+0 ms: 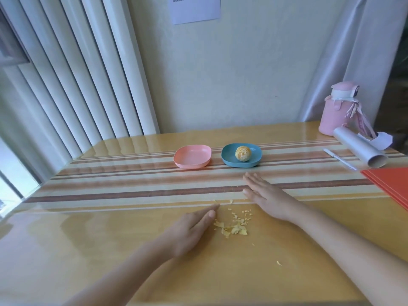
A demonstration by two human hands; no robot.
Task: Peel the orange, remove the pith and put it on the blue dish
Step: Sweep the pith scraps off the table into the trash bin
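Note:
A peeled orange (242, 153) sits in the blue dish (227, 155) at the far middle of the table. A small heap of yellow peel and pith scraps (235, 226) lies on the table between my hands. My left hand (192, 228) lies flat with straight fingers, its fingertips just left of the scraps. My right hand (267, 195) also lies flat on the striped cloth, fingers straight, above and right of the scraps. Neither hand holds anything.
An empty pink dish (192, 159) stands left of the blue one. At the far right are a pink bottle (337, 109), a grey roll (359, 150), a white pen (340, 162) and an orange board (393, 184). White slats line the left.

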